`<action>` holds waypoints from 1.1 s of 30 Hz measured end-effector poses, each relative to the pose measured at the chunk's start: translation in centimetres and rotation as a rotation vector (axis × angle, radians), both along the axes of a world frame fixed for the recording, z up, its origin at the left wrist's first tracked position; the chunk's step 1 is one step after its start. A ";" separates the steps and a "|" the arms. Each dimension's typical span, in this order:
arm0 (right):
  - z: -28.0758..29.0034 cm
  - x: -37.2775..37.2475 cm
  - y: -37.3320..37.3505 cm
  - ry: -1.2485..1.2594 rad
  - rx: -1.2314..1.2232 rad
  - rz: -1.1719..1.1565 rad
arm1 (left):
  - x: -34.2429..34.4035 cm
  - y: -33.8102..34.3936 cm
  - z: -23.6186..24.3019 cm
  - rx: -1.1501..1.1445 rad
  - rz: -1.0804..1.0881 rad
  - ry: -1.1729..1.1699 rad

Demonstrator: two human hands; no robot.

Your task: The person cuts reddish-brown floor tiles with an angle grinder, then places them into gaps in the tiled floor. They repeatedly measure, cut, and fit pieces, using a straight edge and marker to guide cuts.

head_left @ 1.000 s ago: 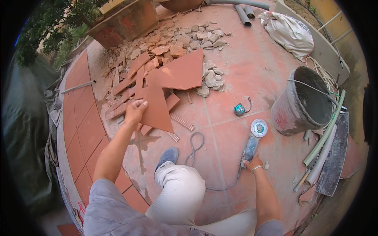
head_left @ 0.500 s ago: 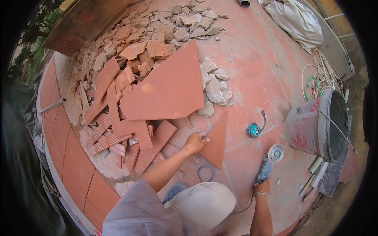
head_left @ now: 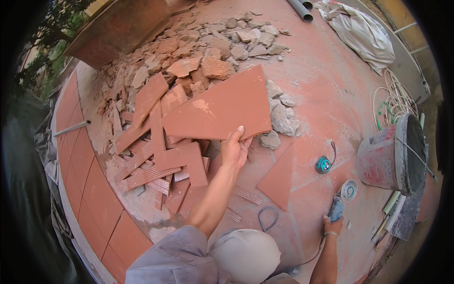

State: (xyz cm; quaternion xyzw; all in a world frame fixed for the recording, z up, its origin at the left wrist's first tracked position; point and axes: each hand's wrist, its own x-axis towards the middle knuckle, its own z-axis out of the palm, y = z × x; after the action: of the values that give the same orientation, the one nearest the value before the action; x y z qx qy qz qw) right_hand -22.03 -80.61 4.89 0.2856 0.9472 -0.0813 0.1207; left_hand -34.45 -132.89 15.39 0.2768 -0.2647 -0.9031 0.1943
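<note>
A large terracotta-red cut tile (head_left: 220, 110) is gripped at its edge by the left hand (head_left: 235, 150), the grey-blue angle grinder (head_left: 339, 202) is clasped on the floor by the right hand (head_left: 332, 223), and part of the floor is judged yet to be tiled.

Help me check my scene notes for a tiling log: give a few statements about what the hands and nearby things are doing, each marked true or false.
1. The left hand holds the edge of a large terracotta-red cut tile. True.
2. The right hand rests on a blue-grey angle grinder with a round disc lying on the floor. True.
3. The small teal tape measure sits inside the red mortar-caked bucket. False: it lies on the floor, left of the bucket.
4. The grey rubble stones lie beyond the held tile. True.
5. The right hand's grip lifts the grinder high in the air. False: the grinder is on the floor.
</note>
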 end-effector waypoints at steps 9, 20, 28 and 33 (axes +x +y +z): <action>-0.4 -0.7 -1.6 0.074 0.024 -0.097 | 9.3 -11.9 9.5 -0.163 0.009 0.222; 1.5 -0.3 -2.8 0.048 -0.003 -0.126 | 9.0 -30.9 3.6 -0.177 0.212 0.133; 3.1 0.0 -4.1 0.054 -0.019 -0.161 | 9.0 -29.6 -0.6 -0.005 0.195 -0.163; 1.1 0.6 -3.1 0.116 0.012 -0.136 | 11.4 -20.8 6.4 -0.191 -0.084 -0.279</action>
State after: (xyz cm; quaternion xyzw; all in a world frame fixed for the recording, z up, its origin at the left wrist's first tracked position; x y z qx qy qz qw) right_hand -21.47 -83.75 5.99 0.3446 0.9316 -0.0998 0.0579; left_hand -23.05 -153.73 21.80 0.3682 -0.3851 -0.8340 0.1434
